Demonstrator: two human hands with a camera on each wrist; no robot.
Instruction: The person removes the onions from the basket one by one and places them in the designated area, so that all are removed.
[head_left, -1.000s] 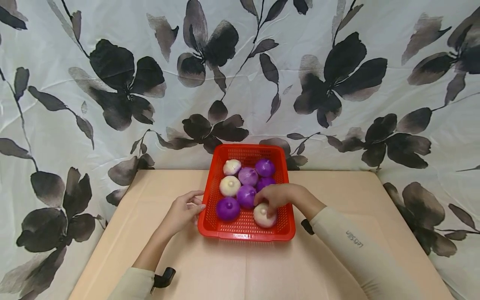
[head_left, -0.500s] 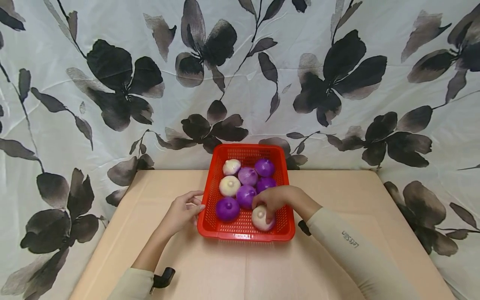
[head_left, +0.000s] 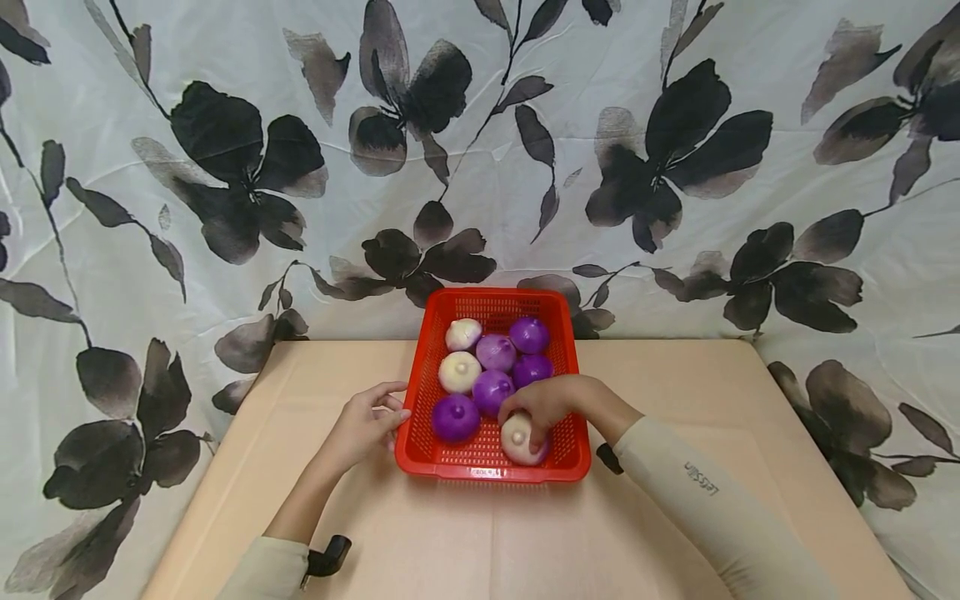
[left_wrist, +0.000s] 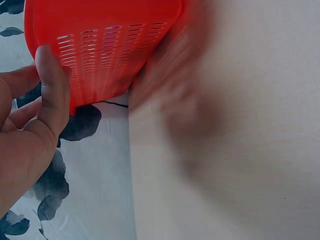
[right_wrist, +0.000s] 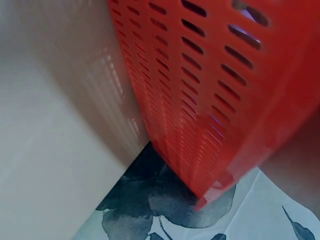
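Note:
A red plastic basket point(head_left: 420, 454) with perforated sides holds several purple onions point(head_left: 455, 418) and three pale ones. My right hand point(head_left: 542, 404) reaches over the right rim and grips the pale onion point(head_left: 517, 437) at the front right, fingers curled over its top. In the right wrist view the basket wall point(right_wrist: 165, 75) fills most of the picture and hides that grip. At the left rim, my left hand point(head_left: 371, 421) holds the basket edge with thumb and fingers. The left wrist view shows its thumb point(left_wrist: 52, 90) against the rim.
Farther back in the basket sit two more pale onions, one at the left middle point(head_left: 460, 372) and one behind it point(head_left: 463, 334). A light tan tabletop point(head_left: 465, 542) lies under the basket. Behind it hangs a white cloth point(head_left: 540, 250) with dark flowers.
My right hand has shifted the pale onion slightly left and forward toward the front of the basket. The left hand and the basket have stayed in place.

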